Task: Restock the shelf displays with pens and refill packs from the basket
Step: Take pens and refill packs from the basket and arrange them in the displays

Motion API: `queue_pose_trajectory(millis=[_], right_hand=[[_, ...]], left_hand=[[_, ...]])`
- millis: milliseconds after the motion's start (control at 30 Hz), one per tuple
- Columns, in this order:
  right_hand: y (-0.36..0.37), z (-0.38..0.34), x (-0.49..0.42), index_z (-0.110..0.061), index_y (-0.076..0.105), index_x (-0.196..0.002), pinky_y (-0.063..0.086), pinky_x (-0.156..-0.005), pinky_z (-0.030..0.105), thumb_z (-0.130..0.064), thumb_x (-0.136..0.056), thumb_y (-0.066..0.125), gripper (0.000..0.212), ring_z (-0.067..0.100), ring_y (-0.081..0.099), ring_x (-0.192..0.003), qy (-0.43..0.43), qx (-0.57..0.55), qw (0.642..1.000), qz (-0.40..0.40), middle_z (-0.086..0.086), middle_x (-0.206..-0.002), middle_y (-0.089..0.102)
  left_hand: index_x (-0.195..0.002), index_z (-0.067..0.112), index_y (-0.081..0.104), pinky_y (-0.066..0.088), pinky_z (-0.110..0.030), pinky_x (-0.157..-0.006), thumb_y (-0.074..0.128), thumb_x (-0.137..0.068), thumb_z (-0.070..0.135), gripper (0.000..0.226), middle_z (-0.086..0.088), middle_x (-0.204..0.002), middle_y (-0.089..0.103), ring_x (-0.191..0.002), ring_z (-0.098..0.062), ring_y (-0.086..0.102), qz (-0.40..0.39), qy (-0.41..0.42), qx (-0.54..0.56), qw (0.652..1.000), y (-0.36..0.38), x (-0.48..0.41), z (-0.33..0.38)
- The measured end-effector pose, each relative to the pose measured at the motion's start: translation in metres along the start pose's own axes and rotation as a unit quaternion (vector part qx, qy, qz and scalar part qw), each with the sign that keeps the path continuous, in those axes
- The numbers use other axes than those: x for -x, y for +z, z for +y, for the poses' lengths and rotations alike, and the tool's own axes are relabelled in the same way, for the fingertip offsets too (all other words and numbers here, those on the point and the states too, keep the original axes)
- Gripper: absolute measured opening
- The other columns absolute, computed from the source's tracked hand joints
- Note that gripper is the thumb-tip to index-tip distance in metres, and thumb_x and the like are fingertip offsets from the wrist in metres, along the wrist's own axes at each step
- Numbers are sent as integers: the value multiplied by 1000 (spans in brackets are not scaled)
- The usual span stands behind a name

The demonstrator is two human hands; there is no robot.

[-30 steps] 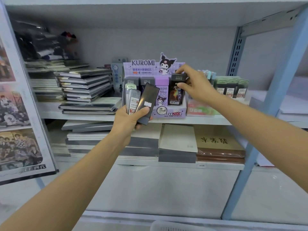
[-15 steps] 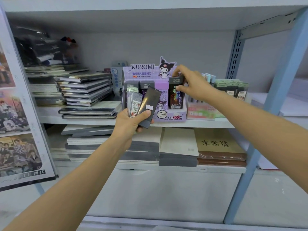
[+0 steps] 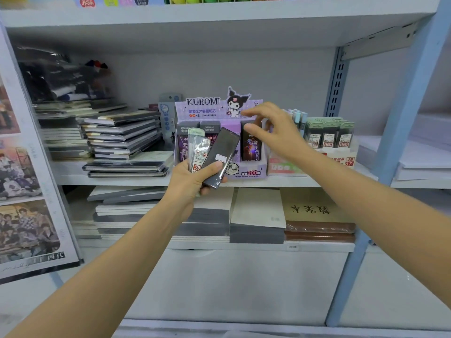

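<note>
My left hand [image 3: 192, 180] grips several refill packs [image 3: 220, 158] fanned upward: a dark flat one in front and clear ones with green caps behind. They hover in front of the purple Kuromi display box [image 3: 249, 170] on the middle shelf. A dark refill pack [image 3: 251, 147] stands in the box's right slot. My right hand [image 3: 275, 130] hangs just beside that pack, fingers loosely spread and holding nothing.
Green-capped refill cases [image 3: 329, 134] stand in a display to the right. Stacked notebooks [image 3: 122, 135] fill the shelf's left side, and more books [image 3: 258, 215] lie on the shelf below. A blue upright post [image 3: 400, 147] frames the right. A poster board [image 3: 26, 191] leans at left.
My right hand has let go of the dark pack, which now stands in the box's right slot, and the hand has drawn back slightly. My left hand still holds its packs.
</note>
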State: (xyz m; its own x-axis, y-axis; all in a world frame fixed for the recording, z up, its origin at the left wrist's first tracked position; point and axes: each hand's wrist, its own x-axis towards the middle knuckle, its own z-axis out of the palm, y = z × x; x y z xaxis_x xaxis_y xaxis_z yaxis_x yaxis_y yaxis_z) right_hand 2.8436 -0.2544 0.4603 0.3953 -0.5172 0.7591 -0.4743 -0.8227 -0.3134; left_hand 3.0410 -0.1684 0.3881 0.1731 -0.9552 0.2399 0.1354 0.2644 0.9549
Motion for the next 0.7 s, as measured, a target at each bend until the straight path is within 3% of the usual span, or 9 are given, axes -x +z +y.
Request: queue_pose_trajectory(millis=[133,200,267,333,400,467,533,633,700], right_hand=[[5,-14,25,-30,61,-125,47,-95,18,-22,-93,62,32,-3,46,-123,-16,-123,980,-153,-11,-140,43],[4,-12,33,-29,59,-128,47,-99,21,-13,-91,64,41,-2,43,-127,0,-168,968,-186,-11,-145,38],[3,-9,38,-27,60,-128,45,-98,17,-11,-88,68,44,-2,46,-123,1,-151,974,-170,-8,-141,41],[1,-7,41,-27,63,-125,47,-92,14,-16,-85,71,41,1,51,-115,-1,-119,983,-139,-5,-131,49],[0,-5,45,-25,65,-122,52,-82,20,-21,-86,69,37,11,58,-102,9,-120,987,-102,-3,-117,59],[0,-3,50,-17,66,-121,54,-72,34,-18,-89,65,31,22,64,-84,36,-162,984,-67,0,-101,68],[0,-2,55,-10,68,-118,54,-57,36,-16,-93,60,26,25,67,-67,69,-199,977,-39,5,-93,72],[2,-3,59,-6,69,-108,52,-49,27,-18,-98,53,22,23,67,-57,78,-228,970,-44,12,-92,72],[3,-8,62,-11,67,-98,50,-46,22,-18,-100,50,18,22,67,-55,71,-251,963,-72,3,-83,70]], left_hand=[[-109,8,62,30,-17,-36,73,-83,17,30,-6,-82,76,-68,-18,73,-14,-7,-4,1000,11,4,6],[-112,5,62,29,-17,-36,72,-84,17,33,-7,-81,75,-64,-17,72,-12,-24,8,1000,15,6,9],[-115,0,61,28,-17,-35,71,-85,20,37,-12,-87,74,-61,-17,70,-13,-52,30,998,17,7,12],[-107,3,67,28,-18,-34,64,-89,36,37,-14,-91,72,-55,-17,66,-38,-76,62,994,18,10,16],[-89,12,76,29,-18,-34,48,-91,59,55,-13,-84,72,-48,-16,58,-77,-85,119,986,20,11,20],[-80,11,75,29,-18,-34,39,-89,70,69,-10,-71,68,-43,-14,52,-81,-82,166,979,21,11,23],[-83,11,64,29,-17,-33,46,-89,64,57,-4,-64,61,-41,-11,49,-60,-66,163,983,24,11,23],[-90,12,59,28,-16,-35,66,-88,34,23,-3,-72,58,-44,-9,48,-35,-48,117,991,30,14,20],[-99,9,58,28,-17,-37,70,-86,17,20,-5,-82,62,-47,-10,51,-20,-29,88,996,35,15,18]])
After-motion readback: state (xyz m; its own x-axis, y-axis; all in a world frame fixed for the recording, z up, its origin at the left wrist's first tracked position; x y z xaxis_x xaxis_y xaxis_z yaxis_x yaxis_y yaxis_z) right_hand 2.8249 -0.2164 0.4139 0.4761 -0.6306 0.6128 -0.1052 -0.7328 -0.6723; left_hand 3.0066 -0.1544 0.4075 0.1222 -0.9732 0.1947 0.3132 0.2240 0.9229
